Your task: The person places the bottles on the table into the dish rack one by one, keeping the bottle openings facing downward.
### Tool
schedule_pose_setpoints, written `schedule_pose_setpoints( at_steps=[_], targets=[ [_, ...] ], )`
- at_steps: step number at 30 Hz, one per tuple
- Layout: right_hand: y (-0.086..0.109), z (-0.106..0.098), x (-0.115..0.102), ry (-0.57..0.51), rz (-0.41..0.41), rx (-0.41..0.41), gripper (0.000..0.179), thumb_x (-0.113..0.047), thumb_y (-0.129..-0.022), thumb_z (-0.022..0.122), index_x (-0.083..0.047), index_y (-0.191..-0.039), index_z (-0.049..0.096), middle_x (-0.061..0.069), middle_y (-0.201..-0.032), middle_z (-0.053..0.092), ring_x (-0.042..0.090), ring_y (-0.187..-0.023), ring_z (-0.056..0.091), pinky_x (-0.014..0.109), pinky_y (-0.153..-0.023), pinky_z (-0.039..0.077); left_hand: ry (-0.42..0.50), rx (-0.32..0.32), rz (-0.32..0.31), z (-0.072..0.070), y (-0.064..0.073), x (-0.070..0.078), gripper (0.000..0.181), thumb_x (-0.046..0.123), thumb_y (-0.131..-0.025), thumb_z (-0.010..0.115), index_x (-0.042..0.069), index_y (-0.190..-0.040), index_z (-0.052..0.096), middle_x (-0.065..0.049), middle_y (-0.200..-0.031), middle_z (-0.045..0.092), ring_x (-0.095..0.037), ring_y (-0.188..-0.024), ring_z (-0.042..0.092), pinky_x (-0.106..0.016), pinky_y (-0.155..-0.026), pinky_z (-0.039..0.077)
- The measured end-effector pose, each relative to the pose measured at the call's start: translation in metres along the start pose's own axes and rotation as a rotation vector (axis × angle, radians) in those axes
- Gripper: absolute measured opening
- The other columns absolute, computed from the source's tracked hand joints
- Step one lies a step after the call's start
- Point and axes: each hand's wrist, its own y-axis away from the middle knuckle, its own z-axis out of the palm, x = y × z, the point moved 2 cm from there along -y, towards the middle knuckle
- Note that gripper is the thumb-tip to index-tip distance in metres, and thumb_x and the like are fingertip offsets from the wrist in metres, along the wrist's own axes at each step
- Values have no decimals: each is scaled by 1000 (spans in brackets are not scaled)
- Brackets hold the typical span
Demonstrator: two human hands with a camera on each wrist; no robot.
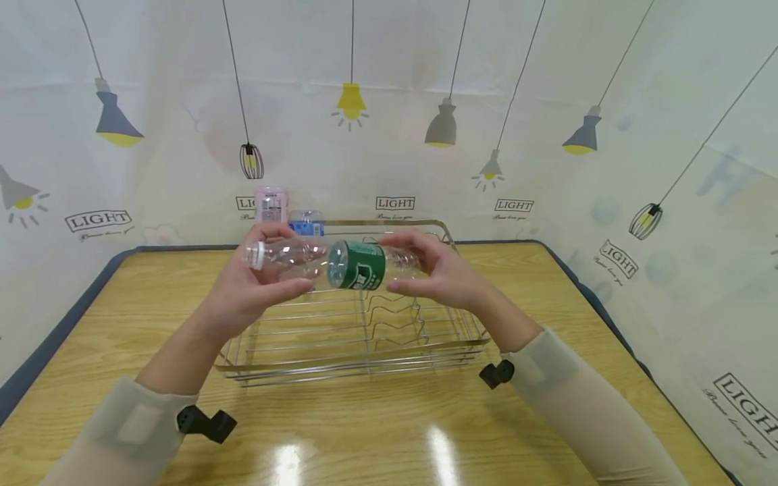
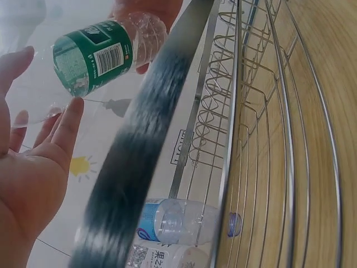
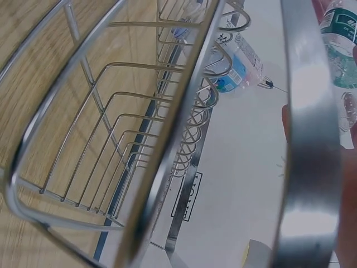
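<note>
Above a wire dish rack (image 1: 352,364), both hands hold an empty clear plastic bottle (image 1: 365,265) lying sideways in the air. It has a green label round its middle and a white cap at the left end. My left hand (image 1: 243,283) holds the capped end, thumb in front and fingers behind. My right hand (image 1: 444,273) grips the ribbed end between thumb and fingers. In the left wrist view the bottle's green label (image 2: 103,56) with a barcode faces the camera. The right wrist view catches only part of the bottle (image 3: 338,39) and right hand (image 3: 347,206).
At the rack's back left are a pink-labelled bottle (image 1: 270,204) and a blue-labelled bottle (image 1: 307,224). Wavy wire dividers (image 1: 392,324) run along the rack's right half. The rack stands on a wooden table (image 1: 340,432), with a lamp-printed cloth (image 1: 401,54) behind.
</note>
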Motion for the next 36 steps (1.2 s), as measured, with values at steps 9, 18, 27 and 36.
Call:
schedule_pose_setpoints(
  at_steps=[9,18,27,36],
  targets=[
    [1,-5,-1,-1,-29,13,64,2,-94,82,-4,-153,56,16,-162,52,29,-149,54,42,-128,42,-17,-48,109,-21,8,7,67,-19,-95,61,8,-156,53,-12,-151,59,-23,-129,69,-32,-99,63],
    [2,-3,-3,45,-29,1,65,-6,-92,87,-11,-151,60,5,-155,60,24,-144,58,37,-123,47,-670,-168,52,-15,-2,31,63,8,-92,89,16,-150,66,1,-151,61,-18,-141,59,-38,-113,56],
    [1,0,-3,102,-44,0,63,-8,-93,87,-11,-150,61,6,-153,61,25,-144,58,45,-124,46,-1112,-357,111,7,-11,40,75,21,-93,91,26,-160,59,-6,-153,61,-31,-129,67,-55,-102,60],
    [-2,1,-3,53,10,23,63,-8,-94,86,-10,-151,61,10,-152,61,26,-126,66,33,-101,59,-1061,-268,130,4,-5,22,70,19,-94,89,21,-158,61,-10,-156,63,-39,-141,62,-63,-110,55]
  ],
)
